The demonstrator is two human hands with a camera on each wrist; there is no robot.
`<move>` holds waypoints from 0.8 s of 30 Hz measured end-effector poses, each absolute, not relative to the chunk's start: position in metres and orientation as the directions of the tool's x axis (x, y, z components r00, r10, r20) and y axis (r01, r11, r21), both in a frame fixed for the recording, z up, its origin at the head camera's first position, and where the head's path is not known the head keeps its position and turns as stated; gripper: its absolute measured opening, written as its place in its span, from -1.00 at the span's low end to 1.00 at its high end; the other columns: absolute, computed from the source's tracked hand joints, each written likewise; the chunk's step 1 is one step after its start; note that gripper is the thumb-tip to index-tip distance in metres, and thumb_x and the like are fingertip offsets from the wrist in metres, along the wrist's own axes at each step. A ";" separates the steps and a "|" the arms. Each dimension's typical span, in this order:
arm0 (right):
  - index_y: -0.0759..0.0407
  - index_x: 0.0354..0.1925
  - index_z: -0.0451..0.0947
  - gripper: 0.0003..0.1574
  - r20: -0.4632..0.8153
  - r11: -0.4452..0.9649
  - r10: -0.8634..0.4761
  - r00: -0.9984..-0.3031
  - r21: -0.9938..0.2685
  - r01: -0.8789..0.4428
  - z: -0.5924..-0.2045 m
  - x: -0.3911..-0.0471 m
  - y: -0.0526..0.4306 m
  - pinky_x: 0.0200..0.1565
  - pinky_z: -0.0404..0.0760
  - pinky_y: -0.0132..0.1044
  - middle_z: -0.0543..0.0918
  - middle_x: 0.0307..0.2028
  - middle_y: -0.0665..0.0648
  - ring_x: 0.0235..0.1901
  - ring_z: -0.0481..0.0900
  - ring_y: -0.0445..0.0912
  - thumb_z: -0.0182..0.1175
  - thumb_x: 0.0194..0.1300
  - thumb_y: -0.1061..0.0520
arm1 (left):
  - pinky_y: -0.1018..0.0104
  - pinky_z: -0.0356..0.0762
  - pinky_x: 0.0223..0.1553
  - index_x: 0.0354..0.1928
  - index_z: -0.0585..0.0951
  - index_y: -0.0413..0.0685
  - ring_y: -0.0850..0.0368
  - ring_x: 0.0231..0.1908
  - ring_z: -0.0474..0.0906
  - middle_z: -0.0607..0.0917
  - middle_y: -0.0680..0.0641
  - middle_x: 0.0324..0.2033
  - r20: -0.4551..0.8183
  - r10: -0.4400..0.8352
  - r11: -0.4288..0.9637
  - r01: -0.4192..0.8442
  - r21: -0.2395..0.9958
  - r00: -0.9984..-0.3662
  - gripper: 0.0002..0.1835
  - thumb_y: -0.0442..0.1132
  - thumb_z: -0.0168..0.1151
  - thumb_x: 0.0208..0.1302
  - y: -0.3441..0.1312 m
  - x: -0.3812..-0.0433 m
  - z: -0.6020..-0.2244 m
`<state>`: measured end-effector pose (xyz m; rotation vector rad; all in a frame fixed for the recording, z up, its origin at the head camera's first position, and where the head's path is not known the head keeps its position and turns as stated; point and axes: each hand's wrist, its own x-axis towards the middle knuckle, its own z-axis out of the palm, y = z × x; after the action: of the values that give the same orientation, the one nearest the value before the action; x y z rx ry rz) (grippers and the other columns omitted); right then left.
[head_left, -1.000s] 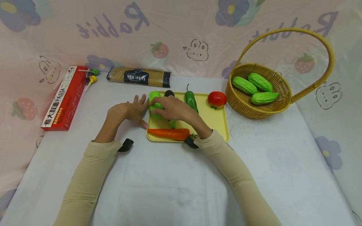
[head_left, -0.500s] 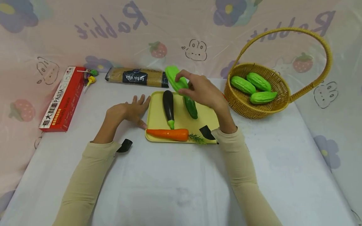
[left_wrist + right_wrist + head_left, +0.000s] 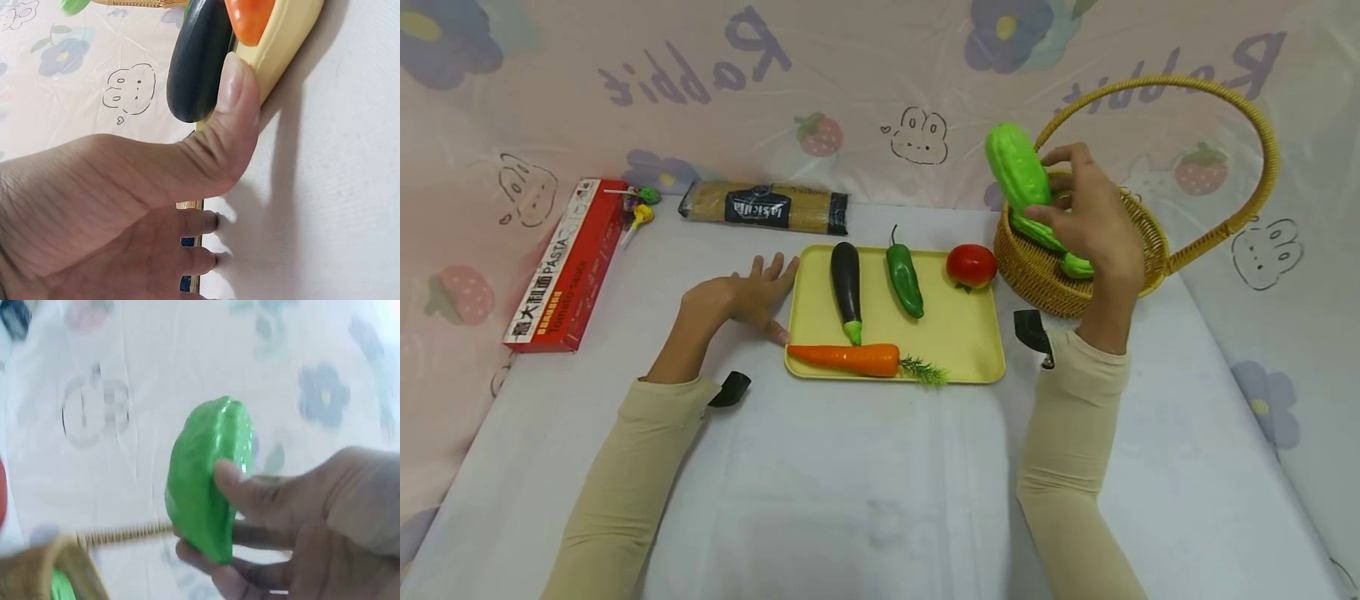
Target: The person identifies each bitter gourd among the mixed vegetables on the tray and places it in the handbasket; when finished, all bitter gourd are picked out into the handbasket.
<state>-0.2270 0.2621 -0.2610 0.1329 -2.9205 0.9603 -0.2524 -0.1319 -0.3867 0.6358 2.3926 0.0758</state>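
My right hand [image 3: 1093,212] pinches a bright green bitter melon [image 3: 1017,167] between thumb and fingers, raised over the near left side of the wicker basket [image 3: 1045,283]. In the right wrist view the thumb presses one side of the bitter melon [image 3: 203,475], with fingers curled behind it. More bitter melons lie inside the basket, partly hidden by the hand. My left hand [image 3: 745,296] has its fingers spread beside the yellow tray [image 3: 955,342]. Its thumb touches the tray's rim by the carrot tip in the left wrist view. On the tray lie an eggplant [image 3: 846,287], a carrot [image 3: 857,359], a green pepper [image 3: 905,279] and a tomato [image 3: 972,266].
A pack of spaghetti [image 3: 763,207] lies behind the tray. To the far left are a red pasta box [image 3: 565,267] and lollipops [image 3: 640,215]. The basket's tall handle [image 3: 1262,142] arches up on the right. A printed curtain [image 3: 865,75] hangs behind the table.
My right hand has picked the bitter melon off the tray's left side, lifted it and carried it right to the basket. My left hand has stayed in place.
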 end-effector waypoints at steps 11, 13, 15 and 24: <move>0.29 0.31 0.07 -0.16 -0.177 0.900 0.008 -0.984 -0.429 0.084 -0.290 -0.243 0.320 -0.03 0.37 0.19 0.35 0.09 0.49 0.03 0.35 0.32 0.20 0.21 0.04 | -0.41 -0.18 0.17 0.38 -0.43 -0.13 -0.40 0.31 -0.47 -0.41 -0.33 0.36 -0.579 0.460 0.883 0.415 0.219 -0.673 0.35 0.30 0.29 -0.13 -0.137 -0.251 -0.386; 0.34 0.26 0.14 -0.20 -0.237 0.911 -0.022 -0.971 -0.405 0.078 -0.299 -0.252 0.320 -0.01 0.37 0.18 0.33 0.10 0.48 0.04 0.35 0.30 0.23 0.19 0.06 | -0.40 -0.19 0.17 0.39 -0.43 -0.12 -0.40 0.31 -0.47 -0.41 -0.32 0.36 -0.580 0.453 0.887 0.408 0.217 -0.677 0.35 0.30 0.30 -0.14 -0.138 -0.252 -0.386; 0.37 0.21 0.22 -0.22 -0.281 0.927 -0.016 -0.959 -0.363 0.091 -0.308 -0.259 0.319 0.00 0.37 0.18 0.34 0.10 0.47 0.03 0.35 0.31 0.26 0.15 0.04 | -0.40 -0.19 0.17 0.39 -0.42 -0.11 -0.39 0.31 -0.47 -0.41 -0.32 0.36 -0.582 0.449 0.889 0.402 0.217 -0.678 0.35 0.30 0.30 -0.15 -0.138 -0.251 -0.387; 0.38 0.11 0.41 -0.30 -0.242 0.955 0.122 -0.963 -0.234 0.180 -0.330 -0.271 0.309 0.12 0.19 0.28 0.42 0.10 0.41 0.05 0.28 0.42 0.32 0.08 0.03 | -0.42 -0.19 0.16 0.38 -0.44 -0.12 -0.40 0.30 -0.48 -0.42 -0.33 0.36 -0.578 0.464 0.881 0.415 0.226 -0.671 0.36 0.31 0.28 -0.14 -0.139 -0.253 -0.392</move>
<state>-0.2706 0.3090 -0.3298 -0.2602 -3.3305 0.4347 -0.2526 -0.1386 -0.3919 0.6306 2.3933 0.0982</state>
